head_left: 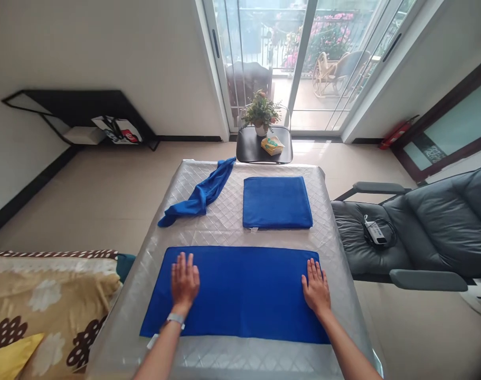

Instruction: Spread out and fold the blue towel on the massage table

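Observation:
A blue towel (244, 295) lies spread flat across the near part of the table, its long side running left to right. My left hand (185, 281) rests flat on the towel's left part, fingers stretched out and pointing away from me. Over at the right edge, my right hand (316, 289) also lies flat on the cloth with its fingers extended. Behind it sits a neatly folded stack of blue cloth (277, 202). A crumpled blue towel (200, 194) lies slantwise at the far left of the table.
A silvery quilted cover (224, 224) drapes the table. Beyond stands a small black table (244, 150) with a potted plant (261, 113) and a yellow tissue pack (272, 145). A grey armchair (438, 221) holding a power strip (375, 232) is at right, a patterned bed (54, 295) at left.

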Demonstrator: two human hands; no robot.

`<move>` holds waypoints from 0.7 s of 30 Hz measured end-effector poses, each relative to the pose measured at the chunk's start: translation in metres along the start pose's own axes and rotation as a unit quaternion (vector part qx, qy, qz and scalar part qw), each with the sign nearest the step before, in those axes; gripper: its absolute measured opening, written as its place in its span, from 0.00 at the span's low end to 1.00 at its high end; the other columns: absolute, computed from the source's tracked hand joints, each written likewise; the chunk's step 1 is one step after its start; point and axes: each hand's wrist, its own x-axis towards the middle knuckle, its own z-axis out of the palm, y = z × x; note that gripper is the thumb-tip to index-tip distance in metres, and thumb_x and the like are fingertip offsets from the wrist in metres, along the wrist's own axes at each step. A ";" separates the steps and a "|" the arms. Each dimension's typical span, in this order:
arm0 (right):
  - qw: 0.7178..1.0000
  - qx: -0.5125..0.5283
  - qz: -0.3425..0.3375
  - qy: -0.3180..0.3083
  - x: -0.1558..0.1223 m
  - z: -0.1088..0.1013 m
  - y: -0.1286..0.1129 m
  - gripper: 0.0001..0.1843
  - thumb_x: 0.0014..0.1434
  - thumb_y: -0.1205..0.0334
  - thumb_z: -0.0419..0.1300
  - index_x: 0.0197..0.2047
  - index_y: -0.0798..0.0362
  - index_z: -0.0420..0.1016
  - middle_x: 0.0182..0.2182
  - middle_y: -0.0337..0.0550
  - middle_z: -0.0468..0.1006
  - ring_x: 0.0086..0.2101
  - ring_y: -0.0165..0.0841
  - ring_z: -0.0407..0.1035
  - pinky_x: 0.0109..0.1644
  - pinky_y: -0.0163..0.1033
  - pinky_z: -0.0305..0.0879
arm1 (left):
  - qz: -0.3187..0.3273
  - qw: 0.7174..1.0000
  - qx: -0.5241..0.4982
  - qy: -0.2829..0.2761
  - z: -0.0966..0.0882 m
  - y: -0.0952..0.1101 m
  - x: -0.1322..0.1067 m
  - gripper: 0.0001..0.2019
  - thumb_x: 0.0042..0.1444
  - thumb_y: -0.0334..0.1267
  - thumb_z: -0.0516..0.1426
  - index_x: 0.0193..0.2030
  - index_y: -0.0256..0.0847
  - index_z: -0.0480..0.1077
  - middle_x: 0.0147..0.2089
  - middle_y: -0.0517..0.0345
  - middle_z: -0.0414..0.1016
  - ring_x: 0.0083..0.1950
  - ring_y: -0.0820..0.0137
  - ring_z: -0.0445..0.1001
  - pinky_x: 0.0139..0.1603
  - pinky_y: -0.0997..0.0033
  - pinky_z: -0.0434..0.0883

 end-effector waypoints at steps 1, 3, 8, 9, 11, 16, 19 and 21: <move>1.000 0.003 0.003 -0.001 0.000 -0.001 -0.001 0.36 0.73 0.55 0.39 0.79 0.55 0.32 0.75 0.47 0.49 0.73 0.39 0.41 0.76 0.54 0.37 | 0.022 1.000 -0.011 -0.010 0.001 0.027 -0.014 0.30 0.70 0.36 0.45 0.77 0.39 0.47 0.80 0.44 0.42 0.80 0.55 0.43 0.76 0.42 0.50; 1.000 0.008 0.007 0.000 0.001 -0.002 -0.002 0.36 0.72 0.55 0.38 0.79 0.56 0.34 0.75 0.47 0.50 0.73 0.39 0.41 0.76 0.54 0.37 | 0.086 0.994 -0.028 -0.055 0.006 0.078 -0.043 0.31 0.70 0.35 0.46 0.78 0.45 0.45 0.80 0.48 0.46 0.80 0.59 0.45 0.77 0.47 0.51; 1.000 0.013 0.002 0.015 0.001 0.002 0.001 0.36 0.72 0.54 0.38 0.79 0.56 0.38 0.75 0.47 0.51 0.73 0.39 0.43 0.75 0.54 0.38 | 0.123 0.980 -0.033 -0.153 0.015 0.125 -0.086 0.31 0.70 0.38 0.48 0.77 0.53 0.45 0.79 0.56 0.49 0.79 0.61 0.49 0.76 0.49 0.54; 1.000 0.013 0.001 0.019 0.001 0.004 0.002 0.36 0.72 0.54 0.38 0.79 0.56 0.38 0.75 0.48 0.51 0.73 0.40 0.44 0.75 0.54 0.38 | 0.113 0.979 -0.032 -0.165 0.015 0.117 -0.087 0.30 0.70 0.39 0.48 0.77 0.54 0.46 0.79 0.57 0.49 0.79 0.60 0.49 0.76 0.48 0.54; 1.000 0.009 0.000 0.025 0.001 0.006 0.004 0.37 0.71 0.54 0.38 0.79 0.56 0.39 0.74 0.48 0.52 0.73 0.40 0.45 0.75 0.54 0.40 | 0.094 0.978 -0.031 -0.182 0.013 0.090 -0.087 0.30 0.70 0.42 0.48 0.77 0.55 0.47 0.79 0.57 0.48 0.79 0.59 0.49 0.77 0.46 0.53; 1.000 -0.012 0.007 0.021 0.001 0.008 0.005 0.37 0.70 0.54 0.39 0.79 0.56 0.39 0.74 0.48 0.54 0.72 0.40 0.47 0.74 0.54 0.41 | 0.009 0.989 -0.004 -0.148 0.001 -0.009 -0.089 0.29 0.70 0.45 0.47 0.76 0.51 0.47 0.80 0.53 0.45 0.79 0.57 0.46 0.77 0.41 0.50; 0.999 -0.032 0.010 0.015 0.003 0.006 0.005 0.38 0.69 0.55 0.38 0.79 0.57 0.39 0.74 0.49 0.55 0.72 0.41 0.47 0.74 0.54 0.41 | -0.022 0.993 0.001 -0.120 -0.009 -0.069 -0.096 0.29 0.71 0.46 0.45 0.77 0.50 0.46 0.80 0.50 0.42 0.80 0.56 0.44 0.77 0.40 0.48; 0.999 -0.046 0.011 0.011 0.004 0.001 0.002 0.37 0.69 0.55 0.38 0.78 0.57 0.41 0.73 0.50 0.56 0.72 0.41 0.47 0.74 0.55 0.40 | -0.034 0.993 -0.007 -0.115 -0.016 -0.102 -0.099 0.29 0.71 0.47 0.44 0.77 0.50 0.44 0.81 0.51 0.40 0.80 0.57 0.43 0.77 0.41 0.48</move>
